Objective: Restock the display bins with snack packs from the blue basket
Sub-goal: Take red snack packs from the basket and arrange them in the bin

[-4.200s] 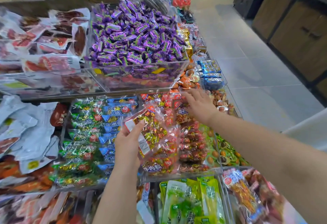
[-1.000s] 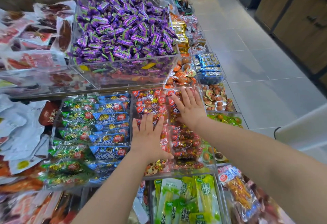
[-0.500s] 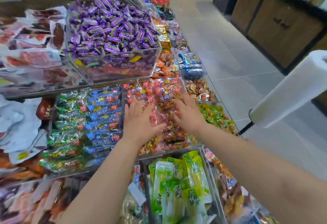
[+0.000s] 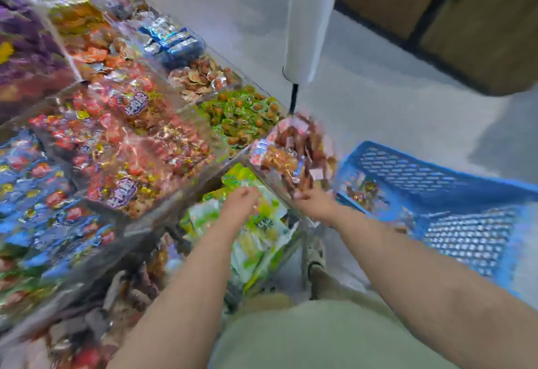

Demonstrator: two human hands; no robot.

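Motion smears the whole view, so fine detail is lost. The blue basket (image 4: 407,170) sits on the pale floor (image 4: 378,92) at the right, just beside the outer corner of the display bins (image 4: 174,208). Its mesh walls stand upright and its near wall runs toward the right frame edge. A few snack packs (image 4: 364,191) lie in its left end, against the wall nearest the bins. The right hand (image 4: 316,205) hangs between the basket's left rim and the corner bin of red-brown packs (image 4: 294,147), its fingertips (image 4: 300,195) up at that bin's front edge; blur hides whether they touch or pinch a pack, so I cannot tell if the hand is open or closed. The left hand (image 4: 241,205) hovers, back upward, over the bin of green packs (image 4: 259,223), its fingers too smeared to tell whether they are straight, curled or holding anything. The two hands are near each other but apart. Left of them a bin of red packs (image 4: 125,147) is heaped to its rim. Beyond the basket the floor lies open up to the wooden cabinets (image 4: 465,19). A white roll (image 4: 308,19) on a black pole rises at the bins' outer edge, above the right hand. A shoe (image 4: 313,252) stands on the floor in the narrow strip between bins and basket
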